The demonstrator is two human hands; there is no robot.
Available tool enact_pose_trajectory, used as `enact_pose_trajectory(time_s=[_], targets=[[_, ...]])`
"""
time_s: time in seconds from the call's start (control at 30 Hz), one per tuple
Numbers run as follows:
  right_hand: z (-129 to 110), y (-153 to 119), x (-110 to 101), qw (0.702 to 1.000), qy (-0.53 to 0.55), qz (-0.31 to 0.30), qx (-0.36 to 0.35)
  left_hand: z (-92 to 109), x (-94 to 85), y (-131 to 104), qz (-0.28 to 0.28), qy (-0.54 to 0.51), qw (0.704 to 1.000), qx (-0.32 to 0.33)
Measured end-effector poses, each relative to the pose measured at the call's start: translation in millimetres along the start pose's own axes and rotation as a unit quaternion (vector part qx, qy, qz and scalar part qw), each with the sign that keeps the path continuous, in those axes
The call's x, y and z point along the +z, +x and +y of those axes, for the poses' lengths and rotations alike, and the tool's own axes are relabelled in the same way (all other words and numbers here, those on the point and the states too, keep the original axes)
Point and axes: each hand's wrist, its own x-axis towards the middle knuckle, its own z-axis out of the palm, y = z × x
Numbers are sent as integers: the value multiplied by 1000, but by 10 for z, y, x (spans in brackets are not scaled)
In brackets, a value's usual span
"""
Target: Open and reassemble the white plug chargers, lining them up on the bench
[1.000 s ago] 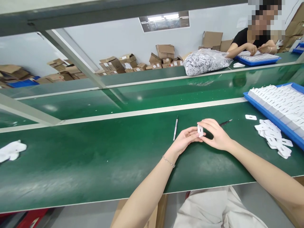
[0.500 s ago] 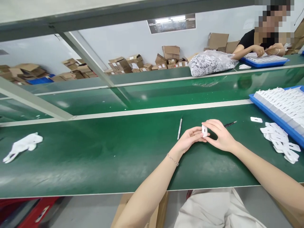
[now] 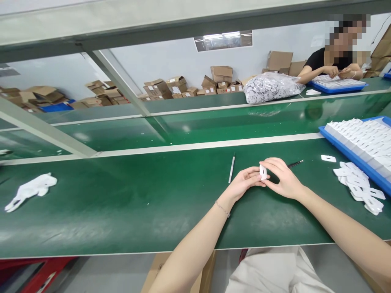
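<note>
A small white plate with a dark slot (image 3: 263, 172) is held upright between my two hands above the green table. My left hand (image 3: 246, 181) pinches its lower left side. Thumb and fingers of my right hand (image 3: 281, 177) grip it from the right, at top and bottom. Left of my hands a thin pen-like tool (image 3: 231, 167) lies on the table. Black tweezers (image 3: 296, 163) lie partly hidden behind my right hand. Farther right are a single white plate (image 3: 328, 158) and a loose pile of similar plates (image 3: 357, 183).
A blue tray (image 3: 331, 138) with rows of white parts stands at the right. A white glove (image 3: 32, 190) lies at the far left. Across the divider are a bag of small parts (image 3: 271, 87) and a person (image 3: 317, 65) working over another blue tray (image 3: 342, 88).
The whole view has shifted slightly, so the scene sits a little lower. My hands hold the white plate in nearly the same pose.
</note>
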Motion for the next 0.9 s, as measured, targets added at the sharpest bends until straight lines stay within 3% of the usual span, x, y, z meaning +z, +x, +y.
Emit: enact_pose_trajectory(time_s=[0.9], targets=[[23,-33,12,999,-1,-26,26,6,1,-16,-4,2,1000,-3]])
